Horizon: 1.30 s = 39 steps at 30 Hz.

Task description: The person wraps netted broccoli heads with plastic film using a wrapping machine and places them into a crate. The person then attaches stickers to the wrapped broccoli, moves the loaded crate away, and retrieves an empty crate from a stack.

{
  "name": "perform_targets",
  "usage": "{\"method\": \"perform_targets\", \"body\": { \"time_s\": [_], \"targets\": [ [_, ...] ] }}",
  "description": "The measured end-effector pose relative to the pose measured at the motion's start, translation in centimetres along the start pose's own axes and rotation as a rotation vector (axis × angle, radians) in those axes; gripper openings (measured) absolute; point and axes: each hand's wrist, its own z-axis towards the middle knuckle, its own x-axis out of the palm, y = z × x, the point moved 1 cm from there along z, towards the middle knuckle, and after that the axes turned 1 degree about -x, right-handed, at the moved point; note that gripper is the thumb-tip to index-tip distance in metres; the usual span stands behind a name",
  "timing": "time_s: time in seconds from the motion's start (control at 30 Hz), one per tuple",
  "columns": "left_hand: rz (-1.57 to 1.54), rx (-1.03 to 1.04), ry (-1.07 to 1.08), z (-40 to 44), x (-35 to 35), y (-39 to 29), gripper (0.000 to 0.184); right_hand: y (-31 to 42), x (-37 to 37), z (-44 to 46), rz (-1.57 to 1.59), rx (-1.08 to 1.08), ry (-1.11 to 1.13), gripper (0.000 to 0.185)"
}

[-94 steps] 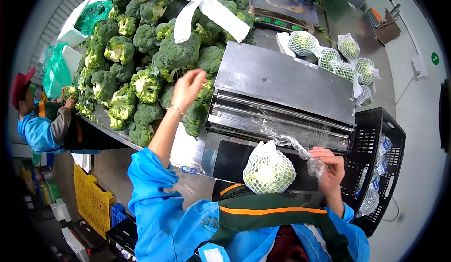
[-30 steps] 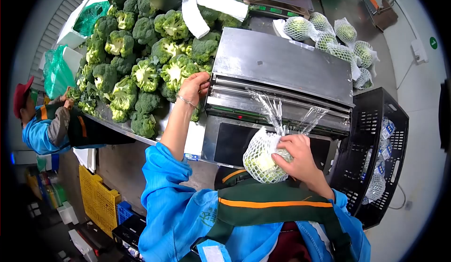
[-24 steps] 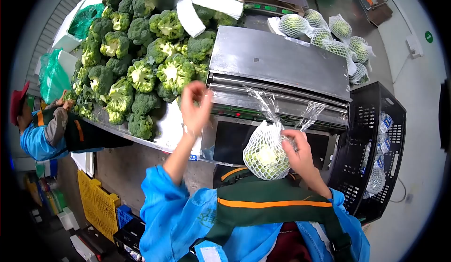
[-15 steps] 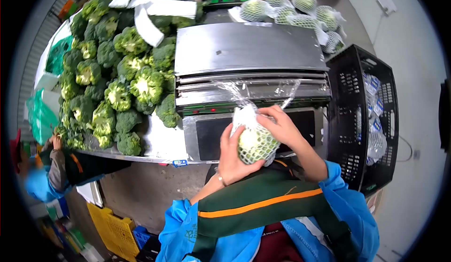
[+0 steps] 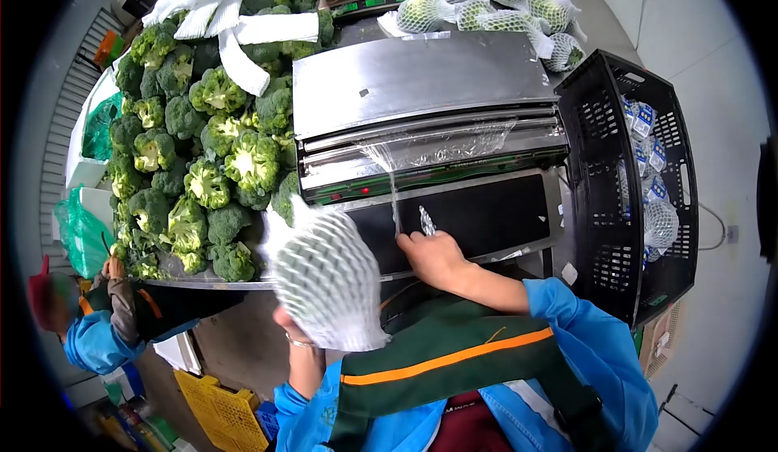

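A broccoli head in a white foam net (image 5: 328, 278), slightly blurred, is raised in front of the machine at the left. My left hand (image 5: 285, 322) holds it from beneath, with most of the fingers hidden behind it. My right hand (image 5: 433, 256) is closed on the end of clear plastic film (image 5: 395, 201) over the black plate (image 5: 486, 213). The film runs up to the rollers of the metal wrapping machine (image 5: 421, 79).
Broccoli heads (image 5: 185, 117) are piled at the left, with white foam nets (image 5: 223, 6) on top. Netted heads (image 5: 506, 21) lie behind the machine. A black crate (image 5: 596, 201) with wrapped packs stands at the right. Another person (image 5: 101, 334) works at far left.
The netted broccoli has moved left and up in my left hand, away from my right hand. My right hand has let go of it and now pinches the film. The view has shifted slightly.
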Motion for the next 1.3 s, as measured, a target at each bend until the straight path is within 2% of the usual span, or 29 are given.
{"method": "perform_targets", "body": {
  "time_s": [0.03, 0.07, 0.13, 0.23, 0.3, 0.37, 0.43, 0.5, 0.53, 0.6, 0.63, 0.67, 0.7, 0.73, 0.77, 0.8, 0.83, 0.87, 0.9, 0.97, 1.03, 1.07, 1.1, 1.17, 1.27, 1.3],
  "targets": [
    [-0.081, 0.138, 0.036, 1.2, -0.5, -0.3, 0.099, 0.4, -0.3, -0.3, -0.004, 0.014, 0.101, 0.021],
    [-0.201, 0.099, 0.166, 2.7, -1.0, -1.3, 0.098, 1.2, -0.9, -0.8, -0.011, 0.026, 0.202, 0.022],
    [-0.174, 0.076, 0.216, 5.8, -0.2, -3.1, 0.092, 1.5, -1.7, -1.5, 0.014, 0.064, 0.411, 0.024],
    [0.395, 0.07, -0.037, 12.9, 7.8, -5.6, 0.083, -0.3, -2.7, -2.7, 0.08, 0.063, 0.52, 0.025],
    [0.716, 0.29, 0.003, 18.9, 10.0, -3.8, 0.077, -1.0, -3.5, -3.2, 0.068, 0.11, 0.554, 0.023],
    [0.799, 0.272, 0.04, 23.4, 12.5, -0.8, 0.079, -2.0, -4.3, -4.0, 0.068, 0.171, 0.621, 0.023],
    [1.118, 0.443, 0.018, 29.0, 10.9, 4.0, 0.078, -3.4, -5.0, -5.2, 0.084, 0.244, 0.711, 0.023],
    [1.315, 0.443, 0.06, 30.4, 10.5, 7.1, 0.079, -5.4, -5.2, -7.0, 0.031, 0.313, 0.75, 0.025],
    [1.332, 0.455, 0.004, 30.3, 10.6, 7.3, 0.081, -5.5, -6.7, -7.9, -0.027, 0.387, 0.754, 0.024],
    [1.376, 0.385, 0.109, 29.7, 11.0, 6.0, 0.083, -7.0, -8.6, -11.1, -0.006, 0.74, 0.844, 0.022],
    [1.39, 0.344, 0.159, 29.1, 11.0, 5.3, 0.085, -8.2, -9.2, -14.2, -0.027, 0.667, 0.861, 0.02],
    [1.442, 0.331, 0.23, 29.0, 10.5, 4.7, 0.086, -9.7, -8.6, -17.9, -0.135, 0.763, 0.919, 0.021],
    [1.46, 0.3, 0.264, 28.6, 10.1, 4.2, 0.082, -10.0, -9.7, -19.4, -0.157, 0.841, 1.035, 0.029],
    [1.394, 0.257, 0.296, 28.5, 9.3, 4.0, 0.081, -8.7, -11.8, -18.6, -0.334, 0.731, 1.056, 0.036],
    [1.33, 0.217, 0.321, 28.3, 8.8, 3.8, 0.081, -8.7, -13.9, -16.5, -0.249, 0.769, 1.064, 0.037],
    [1.367, 0.278, 0.298, 27.5, 9.0, 3.4, 0.077, -8.6, -15.6, -14.1, -0.203, 0.831, 0.674, 0.032],
    [1.347, 0.224, 0.259, 26.9, 9.0, 3.0, 0.075, -10.4, -16.1, -12.4, -0.022, 0.694, 0.286, 0.026],
    [1.327, 0.174, 0.214, 26.2, 8.9, 2.6, 0.073, -11.2, -17.1, -9.2, -0.034, 0.625, -0.041, 0.027],
    [1.305, 0.125, 0.164, 25.3, 8.7, 2.1, 0.072, -11.2, -18.6, -5.3, -0.072, 0.57, -0.274, 0.028],
    [1.636, 0.482, 0.057, 22.8, 8.0, 0.9, 0.042, -14.6, -19.1, -0.3, -0.12, 0.517, -0.447, 0.035],
    [2.23, 0.704, 0.027, 19.5, 7.9, -0.1, 0.031, -15.0, -19.0, 1.7, -0.413, 0.516, -0.309, 0.046],
    [2.287, 0.659, 0.01, 18.6, 7.6, 0.3, 0.03, -15.1, -18.5, 2.3, -0.45, 0.574, -0.174, 0.054],
    [2.34, 0.601, -0.009, 18.0, 7.1, 1.3, 0.032, -14.7, -17.5, 2.8, -0.539, 0.545, -0.11, 0.057],
    [2.41, 0.55, -0.044, 18.1, 6.6, 3.3, 0.039, -14.0, -15.8, 4.2, -0.535, 0.488, -0.107, 0.051],
    [2.107, 0.245, 0.038, 19.4, 6.1, 3.9, 0.036, -15.7, -14.2, 5.1, -0.291, 0.434, -0.129, 0.041],
    [1.971, 0.117, 0.011, 19.4, 6.2, 3.4, 0.033, -16.3, -14.4, 4.9, -0.083, 0.478, -0.147, 0.031]
  ]
}}
